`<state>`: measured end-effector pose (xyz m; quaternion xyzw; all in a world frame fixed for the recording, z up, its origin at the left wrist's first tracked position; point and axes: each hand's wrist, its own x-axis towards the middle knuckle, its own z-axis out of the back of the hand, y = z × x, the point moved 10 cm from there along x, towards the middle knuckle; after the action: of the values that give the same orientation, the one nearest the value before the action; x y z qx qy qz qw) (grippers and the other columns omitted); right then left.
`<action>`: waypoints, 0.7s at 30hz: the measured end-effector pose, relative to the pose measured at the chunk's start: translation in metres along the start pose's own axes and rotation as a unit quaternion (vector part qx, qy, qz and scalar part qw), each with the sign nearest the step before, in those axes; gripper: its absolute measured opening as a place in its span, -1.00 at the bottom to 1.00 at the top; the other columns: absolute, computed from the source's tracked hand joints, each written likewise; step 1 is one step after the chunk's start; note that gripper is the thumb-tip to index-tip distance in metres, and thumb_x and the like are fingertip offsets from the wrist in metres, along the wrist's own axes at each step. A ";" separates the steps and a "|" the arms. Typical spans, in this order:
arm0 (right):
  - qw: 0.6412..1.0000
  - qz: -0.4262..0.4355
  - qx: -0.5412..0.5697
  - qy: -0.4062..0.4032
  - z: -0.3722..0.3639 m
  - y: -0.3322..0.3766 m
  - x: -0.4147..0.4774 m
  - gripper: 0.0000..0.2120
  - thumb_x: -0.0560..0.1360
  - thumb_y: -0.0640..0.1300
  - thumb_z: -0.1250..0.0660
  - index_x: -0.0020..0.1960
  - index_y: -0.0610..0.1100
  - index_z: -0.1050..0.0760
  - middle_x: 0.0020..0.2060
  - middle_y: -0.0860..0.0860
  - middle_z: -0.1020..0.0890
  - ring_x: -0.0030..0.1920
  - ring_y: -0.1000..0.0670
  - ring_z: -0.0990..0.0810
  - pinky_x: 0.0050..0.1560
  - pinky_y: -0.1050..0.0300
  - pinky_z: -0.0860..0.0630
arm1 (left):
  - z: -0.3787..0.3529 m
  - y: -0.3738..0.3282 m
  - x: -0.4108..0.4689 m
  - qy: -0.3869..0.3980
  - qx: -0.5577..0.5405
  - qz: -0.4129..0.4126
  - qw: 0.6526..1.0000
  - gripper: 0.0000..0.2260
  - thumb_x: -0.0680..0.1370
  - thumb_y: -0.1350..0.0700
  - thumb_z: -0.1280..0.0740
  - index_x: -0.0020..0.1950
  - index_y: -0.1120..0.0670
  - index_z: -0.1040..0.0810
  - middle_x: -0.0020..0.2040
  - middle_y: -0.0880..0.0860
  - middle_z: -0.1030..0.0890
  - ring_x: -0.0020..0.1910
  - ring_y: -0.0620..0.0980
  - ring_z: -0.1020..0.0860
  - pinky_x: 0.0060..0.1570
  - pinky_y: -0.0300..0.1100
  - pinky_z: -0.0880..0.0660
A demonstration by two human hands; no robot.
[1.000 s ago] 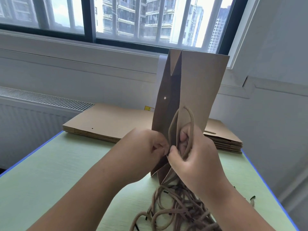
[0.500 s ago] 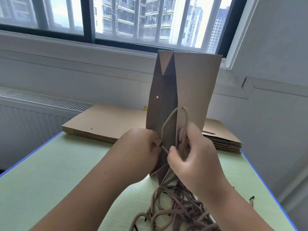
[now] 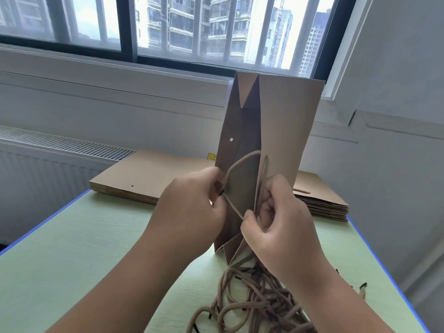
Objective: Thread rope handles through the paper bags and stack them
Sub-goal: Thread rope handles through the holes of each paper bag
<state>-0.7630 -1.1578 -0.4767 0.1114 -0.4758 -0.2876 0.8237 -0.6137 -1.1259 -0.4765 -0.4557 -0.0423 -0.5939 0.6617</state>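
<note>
The creased kraft paper bag (image 3: 286, 131) stands upright on the pale-green worktop (image 3: 84, 248), with a twisted rope handle (image 3: 240, 162) arching across its folded side. The left hand (image 3: 189, 207) pinches the rope's black-tipped end — the right hand (image 3: 281, 227) grips rope and bag edge together.

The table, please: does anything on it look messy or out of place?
Yes. The spare rope handles lie in a tangled heap on the table, just below the upright paper bag, and one black-tipped end lies apart from the heap near the right edge.
</note>
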 end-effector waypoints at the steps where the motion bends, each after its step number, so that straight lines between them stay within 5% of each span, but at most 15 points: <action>1: 1.000 -0.001 0.001 -0.001 0.000 0.000 0.000 -0.73 0.36 -0.17 -0.35 -0.18 0.00 -0.24 -0.35 -0.03 -0.44 -0.45 -0.05 -0.35 -0.47 0.28 -0.24 | 0.001 -0.001 0.000 -0.002 0.002 -0.003 1.000 -0.90 0.48 0.15 -0.38 -0.11 -0.06 -0.57 -0.31 -0.12 -0.57 -0.31 -0.12 -0.53 -0.31 -0.19 -0.45; 5: 1.000 0.001 0.000 -0.006 0.001 0.001 0.000 -0.70 0.36 -0.16 -0.36 -0.16 0.05 -0.22 -0.37 0.04 -0.43 -0.45 -0.02 -0.36 -0.47 0.31 -0.26 | 0.002 -0.007 -0.001 -0.011 0.037 -0.030 0.999 -0.91 0.50 0.17 -0.36 -0.12 -0.02 -0.56 -0.28 -0.06 -0.53 -0.30 -0.06 -0.50 -0.28 -0.06 -0.45; 9: 1.000 0.007 -0.002 -0.017 0.002 0.003 0.000 -0.65 0.37 -0.16 -0.36 -0.12 0.11 -0.19 -0.30 0.00 -0.48 -0.45 -0.03 -0.39 -0.46 0.31 -0.29 | 0.001 -0.011 -0.002 -0.007 0.077 -0.053 0.996 -0.84 0.50 0.16 -0.35 -0.05 -0.11 -0.60 -0.27 -0.07 -0.49 -0.35 -0.03 -0.46 -0.41 -0.26 -0.30; 14: 1.000 0.017 -0.002 -0.020 0.002 0.005 -0.001 -0.61 0.38 -0.16 -0.36 -0.11 0.17 -0.18 -0.28 0.00 -0.49 -0.45 -0.02 -0.39 -0.45 0.34 -0.28 | -0.004 -0.024 -0.008 -0.001 0.133 -0.085 0.988 -0.83 0.45 0.07 -0.25 -0.14 -0.11 -0.63 -0.33 -0.05 -0.42 -0.45 0.05 -0.42 -0.49 -0.27 -0.11; 19: 1.000 0.017 -0.003 -0.012 -0.001 0.003 0.000 -0.63 0.37 -0.15 -0.35 -0.11 0.15 -0.17 -0.32 0.00 -0.47 -0.46 -0.01 -0.37 -0.46 0.32 -0.25 | -0.013 -0.027 -0.010 0.027 0.095 -0.062 0.993 -0.75 0.49 0.04 -0.20 -0.04 -0.08 -0.68 -0.29 -0.05 -0.61 -0.29 0.00 -0.51 -0.36 -0.13 -0.36; 21: 1.000 0.020 0.000 -0.006 -0.002 0.003 0.000 -0.64 0.37 -0.17 -0.35 -0.11 0.12 -0.19 -0.35 -0.01 -0.45 -0.46 -0.01 -0.36 -0.46 0.32 -0.24 | -0.010 -0.017 -0.008 0.023 0.011 -0.011 1.000 -0.77 0.54 0.10 -0.28 0.00 -0.09 -0.72 -0.32 -0.10 -0.63 -0.32 -0.07 -0.51 -0.38 -0.27 -0.32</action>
<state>-0.7605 -1.1556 -0.4767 0.0996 -0.4832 -0.2718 0.8263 -0.6351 -1.1244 -0.4781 -0.4344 -0.0385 -0.6108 0.6608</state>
